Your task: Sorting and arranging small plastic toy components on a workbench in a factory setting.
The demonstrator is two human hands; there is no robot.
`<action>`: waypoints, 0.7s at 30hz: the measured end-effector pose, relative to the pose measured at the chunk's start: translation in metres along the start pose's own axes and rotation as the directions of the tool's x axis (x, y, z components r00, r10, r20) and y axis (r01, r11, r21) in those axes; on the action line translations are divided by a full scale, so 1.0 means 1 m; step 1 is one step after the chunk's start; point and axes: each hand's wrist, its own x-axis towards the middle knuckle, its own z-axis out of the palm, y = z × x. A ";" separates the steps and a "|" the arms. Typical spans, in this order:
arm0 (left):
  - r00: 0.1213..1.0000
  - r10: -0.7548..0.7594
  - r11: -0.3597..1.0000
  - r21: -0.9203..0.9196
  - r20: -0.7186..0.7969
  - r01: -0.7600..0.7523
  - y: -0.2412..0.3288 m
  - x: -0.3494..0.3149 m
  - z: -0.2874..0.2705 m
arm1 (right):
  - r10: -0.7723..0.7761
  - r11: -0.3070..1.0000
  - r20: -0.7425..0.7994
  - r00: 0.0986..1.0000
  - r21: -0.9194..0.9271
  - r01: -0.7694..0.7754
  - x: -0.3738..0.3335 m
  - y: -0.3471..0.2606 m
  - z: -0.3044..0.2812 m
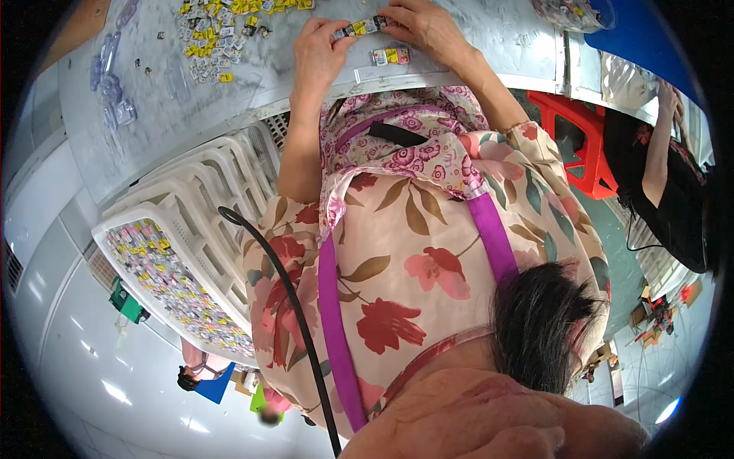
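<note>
the fingers of the left hand (316, 57) and right hand (430, 32) pinch the ends of a short strip (360, 29), yellow, black and white, over the gray table (260, 73). a white basket (195, 252) holds lots of tiny colorful bits (164, 268). a clear tub (608, 15) holds little things too.

Room light: bright, fairly even
Tabletop (264, 73): pale sheen, whitest toward the right
Floral top (394, 271): clear focus, soft fold shadows
Lower left: white glare streaks
Rim: bowed edges, black corners
</note>
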 end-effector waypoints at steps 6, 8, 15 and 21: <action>1.000 0.013 1.000 -0.018 0.009 -0.013 0.006 -0.002 -0.007 | 0.012 1.000 0.065 0.998 0.026 -0.013 0.001 -0.007 -0.011; 1.000 -0.004 0.999 -0.035 0.018 0.004 0.010 -0.004 -0.010 | -0.007 0.999 0.049 0.999 0.041 0.005 0.001 -0.011 -0.018; 0.993 -0.087 0.992 -0.089 0.084 0.094 0.044 -0.024 -0.023 | 0.031 0.999 -0.005 0.999 -0.038 -0.031 -0.024 -0.030 -0.024; 0.964 -0.157 0.971 -0.146 0.214 0.191 0.053 -0.051 -0.022 | 0.145 0.988 0.061 0.988 0.038 -0.147 -0.054 -0.050 -0.023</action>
